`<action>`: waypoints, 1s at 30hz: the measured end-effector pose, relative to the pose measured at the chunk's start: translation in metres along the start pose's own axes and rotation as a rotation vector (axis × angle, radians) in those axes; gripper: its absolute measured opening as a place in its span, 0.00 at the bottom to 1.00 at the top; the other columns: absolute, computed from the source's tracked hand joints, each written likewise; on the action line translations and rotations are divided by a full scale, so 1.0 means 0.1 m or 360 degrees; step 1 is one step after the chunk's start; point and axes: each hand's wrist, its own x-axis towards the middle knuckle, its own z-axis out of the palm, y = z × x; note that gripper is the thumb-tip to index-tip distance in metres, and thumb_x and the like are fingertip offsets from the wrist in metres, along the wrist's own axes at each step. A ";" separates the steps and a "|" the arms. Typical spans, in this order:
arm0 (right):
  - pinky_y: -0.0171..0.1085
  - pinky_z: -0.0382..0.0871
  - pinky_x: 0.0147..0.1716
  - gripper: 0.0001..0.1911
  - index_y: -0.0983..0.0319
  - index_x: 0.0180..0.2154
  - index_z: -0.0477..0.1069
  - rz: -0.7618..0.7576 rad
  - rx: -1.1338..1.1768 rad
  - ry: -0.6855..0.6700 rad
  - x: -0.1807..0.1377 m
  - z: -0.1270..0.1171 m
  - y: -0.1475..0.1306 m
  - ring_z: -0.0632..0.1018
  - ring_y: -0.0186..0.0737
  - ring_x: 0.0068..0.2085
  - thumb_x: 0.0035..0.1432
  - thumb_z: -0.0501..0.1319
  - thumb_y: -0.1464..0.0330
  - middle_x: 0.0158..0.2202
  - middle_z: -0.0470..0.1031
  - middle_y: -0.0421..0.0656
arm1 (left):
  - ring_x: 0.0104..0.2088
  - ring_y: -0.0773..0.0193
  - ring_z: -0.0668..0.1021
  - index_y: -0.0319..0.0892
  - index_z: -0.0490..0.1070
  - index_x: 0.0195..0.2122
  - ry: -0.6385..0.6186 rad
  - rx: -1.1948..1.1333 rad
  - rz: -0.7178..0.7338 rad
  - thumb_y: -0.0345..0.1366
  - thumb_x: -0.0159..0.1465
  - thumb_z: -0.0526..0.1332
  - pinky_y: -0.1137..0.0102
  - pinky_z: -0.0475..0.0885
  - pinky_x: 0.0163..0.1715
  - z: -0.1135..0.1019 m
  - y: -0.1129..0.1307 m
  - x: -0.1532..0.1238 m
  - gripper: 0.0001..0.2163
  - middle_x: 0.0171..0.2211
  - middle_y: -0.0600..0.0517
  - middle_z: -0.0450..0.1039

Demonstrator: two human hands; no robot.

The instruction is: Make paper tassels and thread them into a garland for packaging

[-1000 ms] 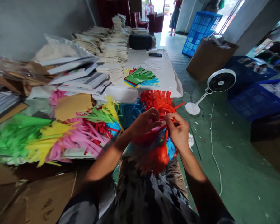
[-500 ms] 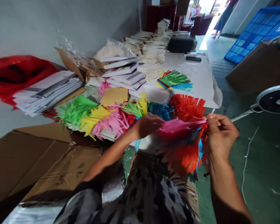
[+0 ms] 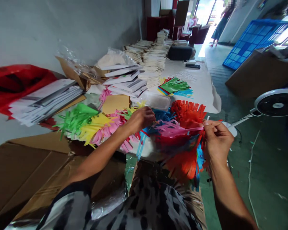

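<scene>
Cardboard box (image 3: 38, 166) and red bag (image 3: 19, 80) fill the far left, with a slanted stack of sheets (image 3: 45, 99) just above. Next along the near edge of the worktop (image 3: 201, 83) lies a row of cut paper fringes: green fringe (image 3: 76, 118), yellow fringe (image 3: 96, 126), then pink fringes (image 3: 111, 127), overlapping one another.

The left hand (image 3: 141, 118) now sits at the right end of that row, its fingers (image 3: 150, 117) curled shut on the left end of a pink fringed strip (image 3: 175, 129). A second ago both hands met at one spot in front of the body; since then they have parted, the left moving toward the row on the worktop. The strip is therefore drawn out nearly level between them, off the worktop and above the lap.

Below it hangs an orange fringe bundle (image 3: 184, 163) with blue strands, and behind it a red fringe (image 3: 188, 111) rests at the worktop's edge. The right hand (image 3: 217, 140) pinches the strip's right end between thumb and forefinger, the other fingers (image 3: 207, 125) folded close.

The spreading suggests the strip has been pulled clear of the bundle and opened to its length; whether it is tied to the hanging pieces cannot be told. A white fan (image 3: 276, 105) stands on the floor at far right.
</scene>
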 end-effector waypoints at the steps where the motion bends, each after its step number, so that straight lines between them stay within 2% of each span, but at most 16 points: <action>1: 0.36 0.65 0.29 0.11 0.60 0.35 0.82 0.0005 -0.0006 -0.0011 -0.01 0.01 -0.01 0.71 0.35 0.27 0.57 0.74 0.59 0.28 0.77 0.39 | 0.44 0.59 0.81 0.44 0.81 0.38 0.0129 -0.0068 -0.0064 0.36 0.73 0.62 0.66 0.74 0.45 -0.06 -0.01 0.09 0.08 0.39 0.48 0.82; 3: 0.35 0.64 0.29 0.11 0.60 0.35 0.82 0.0003 -0.0005 -0.0041 -0.02 0.03 -0.03 0.72 0.34 0.27 0.58 0.73 0.59 0.28 0.78 0.39 | 0.41 0.61 0.82 0.42 0.81 0.41 0.0429 -0.0257 -0.0200 0.36 0.72 0.63 0.68 0.75 0.40 -0.16 0.01 0.32 0.07 0.40 0.47 0.83; 5: 0.34 0.65 0.29 0.11 0.60 0.34 0.81 -0.0005 0.0000 -0.0063 -0.02 0.04 -0.07 0.73 0.34 0.28 0.58 0.72 0.59 0.28 0.78 0.39 | 0.35 0.64 0.82 0.42 0.79 0.42 0.0756 -0.0606 -0.0374 0.38 0.72 0.64 0.71 0.73 0.31 -0.18 0.09 0.59 0.06 0.38 0.48 0.83; 7: 0.34 0.66 0.29 0.11 0.60 0.34 0.81 -0.0012 0.0009 -0.0066 -0.03 0.05 -0.12 0.74 0.34 0.29 0.58 0.72 0.59 0.28 0.79 0.39 | 0.30 0.66 0.82 0.43 0.76 0.43 0.0895 -0.1082 -0.0461 0.41 0.71 0.64 0.74 0.69 0.24 -0.12 0.24 0.84 0.07 0.34 0.50 0.83; 9: 0.34 0.68 0.30 0.11 0.60 0.34 0.81 -0.0010 0.0022 -0.0059 -0.03 0.05 -0.16 0.75 0.35 0.29 0.58 0.71 0.58 0.29 0.79 0.39 | 0.28 0.65 0.82 0.45 0.73 0.44 0.0846 -0.1492 -0.0505 0.43 0.69 0.67 0.75 0.68 0.20 0.04 0.42 1.02 0.09 0.32 0.52 0.82; 11: 0.35 0.69 0.31 0.12 0.59 0.35 0.81 0.0012 0.0036 -0.0052 -0.03 0.04 -0.21 0.76 0.36 0.30 0.58 0.71 0.58 0.29 0.79 0.39 | 0.26 0.67 0.81 0.45 0.72 0.42 0.0708 -0.1742 -0.0556 0.43 0.66 0.70 0.74 0.68 0.19 0.25 0.58 1.12 0.11 0.31 0.52 0.82; 14: 0.35 0.68 0.30 0.12 0.59 0.34 0.81 0.0055 0.0039 -0.0042 -0.02 0.03 -0.27 0.75 0.35 0.29 0.58 0.71 0.57 0.29 0.79 0.39 | 0.20 0.71 0.74 0.42 0.73 0.36 0.0491 -0.1926 -0.0612 0.46 0.63 0.73 0.75 0.65 0.17 0.57 0.77 1.15 0.14 0.26 0.53 0.79; 17: 0.34 0.66 0.27 0.12 0.59 0.34 0.82 0.0104 0.0008 -0.0032 -0.01 -0.01 -0.30 0.72 0.34 0.27 0.58 0.70 0.56 0.25 0.75 0.37 | 0.18 0.73 0.69 0.41 0.75 0.35 0.0295 -0.2056 -0.0632 0.49 0.60 0.75 0.75 0.61 0.16 0.77 0.89 1.13 0.18 0.24 0.55 0.76; 20: 0.34 0.65 0.26 0.13 0.59 0.32 0.82 0.0137 -0.0005 -0.0050 -0.02 -0.05 -0.30 0.69 0.33 0.25 0.58 0.70 0.56 0.20 0.67 0.35 | 0.22 0.72 0.73 0.40 0.75 0.35 0.0190 -0.2207 -0.0678 0.49 0.58 0.77 0.75 0.65 0.20 0.85 0.97 1.12 0.19 0.27 0.54 0.76; 23: 0.34 0.65 0.26 0.13 0.59 0.30 0.81 0.0139 0.0024 -0.0076 -0.03 -0.06 -0.29 0.68 0.33 0.24 0.57 0.70 0.57 0.20 0.65 0.34 | 0.24 0.70 0.74 0.40 0.75 0.34 0.0147 -0.2300 -0.0676 0.50 0.56 0.77 0.74 0.67 0.23 0.87 1.03 1.11 0.19 0.27 0.54 0.76; 30: 0.34 0.66 0.26 0.13 0.59 0.30 0.80 0.0206 0.0133 -0.0190 -0.05 -0.03 -0.28 0.68 0.32 0.23 0.54 0.72 0.56 0.23 0.73 0.36 | 0.21 0.73 0.70 0.40 0.76 0.36 0.0072 -0.2351 -0.0627 0.49 0.57 0.77 0.74 0.65 0.22 0.89 1.03 1.03 0.19 0.26 0.55 0.74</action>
